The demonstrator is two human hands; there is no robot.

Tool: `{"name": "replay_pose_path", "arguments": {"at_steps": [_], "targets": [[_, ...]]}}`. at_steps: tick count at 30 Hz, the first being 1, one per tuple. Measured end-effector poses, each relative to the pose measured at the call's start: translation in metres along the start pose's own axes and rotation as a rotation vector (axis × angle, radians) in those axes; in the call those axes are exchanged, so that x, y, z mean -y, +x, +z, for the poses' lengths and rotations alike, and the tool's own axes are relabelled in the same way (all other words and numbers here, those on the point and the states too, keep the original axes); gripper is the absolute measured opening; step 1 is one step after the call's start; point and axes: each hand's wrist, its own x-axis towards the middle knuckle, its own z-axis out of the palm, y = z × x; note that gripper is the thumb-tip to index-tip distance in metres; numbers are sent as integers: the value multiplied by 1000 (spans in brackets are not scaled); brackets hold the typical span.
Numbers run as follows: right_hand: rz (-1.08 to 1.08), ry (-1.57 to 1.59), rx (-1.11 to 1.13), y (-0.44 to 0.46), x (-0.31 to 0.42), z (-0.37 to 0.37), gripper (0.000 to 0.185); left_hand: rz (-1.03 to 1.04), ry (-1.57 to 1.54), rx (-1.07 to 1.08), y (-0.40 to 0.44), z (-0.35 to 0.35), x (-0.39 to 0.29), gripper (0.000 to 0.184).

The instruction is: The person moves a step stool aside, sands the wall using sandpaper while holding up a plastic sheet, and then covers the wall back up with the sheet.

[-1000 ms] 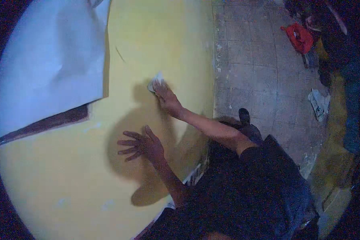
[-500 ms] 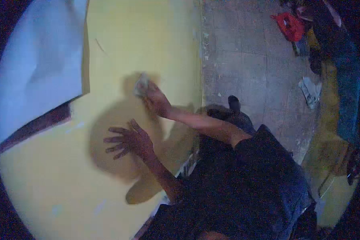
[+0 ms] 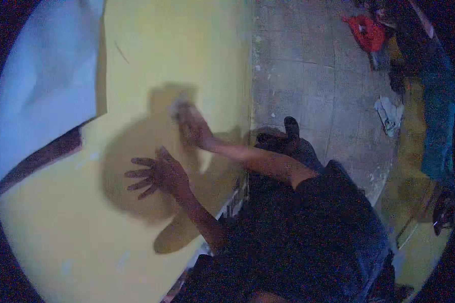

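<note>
My left hand (image 3: 159, 174) is on the yellow wall (image 3: 76, 217), fingers spread wide, with nothing in it. Above it and to the right, my right hand (image 3: 194, 129) is closed around a small pale cloth (image 3: 179, 107) that it presses against the wall. Blur hides the cloth's outline and exact kind. Shadows of my head and arms fall across the wall around both hands.
A large pale-blue sheet (image 3: 55, 65) with a dark band below it covers the wall's upper left. Grey tiled floor (image 3: 313, 70) runs along the right. Beyond lie a red item (image 3: 367, 34), a whitish item (image 3: 388, 115) and teal fabric (image 3: 438, 136).
My right hand and the cloth have shifted slightly on the wall and look more blurred. My left hand keeps its spread pose. The whole view has moved a little.
</note>
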Motion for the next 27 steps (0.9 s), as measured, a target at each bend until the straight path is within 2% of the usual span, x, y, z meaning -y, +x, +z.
{"name": "replay_pose_path", "arguments": {"at_steps": [1, 2, 4, 5, 6, 8, 9, 11, 12, 14, 15, 17, 18, 20, 21, 23, 24, 26, 27], "targets": [[-18, 15, 33, -8, 25, -12, 39, 15, 15, -24, 3, -3, 0, 89], [-21, 14, 40, -2, 16, -10, 39, 8, 18, -27, 4, -3, -1, 89], [-1001, -768, -192, 0, -7, 0, 37, 30, 12, -77, 5, -3, 0, 89], [-999, -618, -182, -8, -10, 8, 35, 40, 12, -69, 6, -4, -1, 89], [-988, -627, -175, -11, -1, 2, 35, 41, -1, -32, 7, -6, -1, 89], [-102, 56, -61, -5, 13, -2, 37, 14, -12, 16, 8, -7, 6, 89], [-106, 51, -42, 2, -2, 2, 37, 1, -33, 16, 6, -7, 11, 89], [-616, -88, -34, 17, -48, 7, 40, 20, -40, 12, 10, -5, 20, 89], [-614, -83, -44, 14, -44, 8, 40, 11, -34, -7, 11, -2, 20, 89], [-908, -597, -146, 3, -25, 6, 38, 7, -29, -5, 15, -2, 20, 89], [-905, -604, -137, -2, -12, 7, 38, 16, -29, 15, 17, -7, 21, 89], [-81, 34, -27, 2, 12, 14, 41, 21, -29, 20, 26, -8, 18, 89], [-77, 48, -32, 5, 4, 18, 41, 19, -9, 24, 28, -8, 18, 90], [-851, -651, -136, 13, -22, 19, 48, 41, 11, 34, 32, -9, 21, 90], [-847, -656, -139, 21, -16, 11, 48, 41, -2, 15, 37, -8, 18, 90], [-177, -310, 101, 30, -9, 1, 54, 31, -10, 3, 35, -4, 24, 90], [-183, -308, 103, 29, -8, 8, 54, 12, 11, 38, 38, -3, 24, 90], [-842, -750, -113, 22, -16, 32, 53, 12, 39, 67, 48, -2, 24, 91], [-824, -744, -118, 19, -13, 38, 53, 22, 70, 29, 51, -3, 25, 91]]}}
